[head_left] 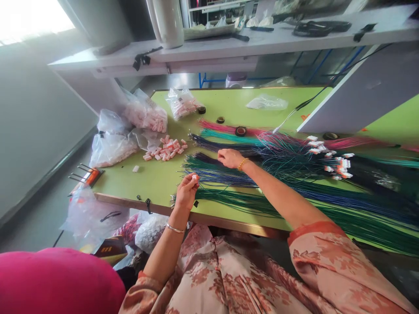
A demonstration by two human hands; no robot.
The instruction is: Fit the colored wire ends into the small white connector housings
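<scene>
My left hand (186,192) is closed in a pinch on a small white-and-orange plastic connector (195,178) above the front edge of the green table. My right hand (231,158) is closed over the dark wires, its fingertips pressed together; whatever they grip is too small to make out. Beneath both hands run long bundles of green wires (235,200), blue wires (225,178) and dark wires (209,143), with metal tips at their left ends. A heap of loose connectors (166,149) lies left of the wires. More white connectors (342,168) sit in a cluster on the right.
Plastic bags of connectors (147,115) stand at the back left. Rolls of black tape (240,131) lie near the pink wires (216,126). A raised shelf (209,54) spans the back. An orange holder with metal prongs (91,176) sits at the table's left edge.
</scene>
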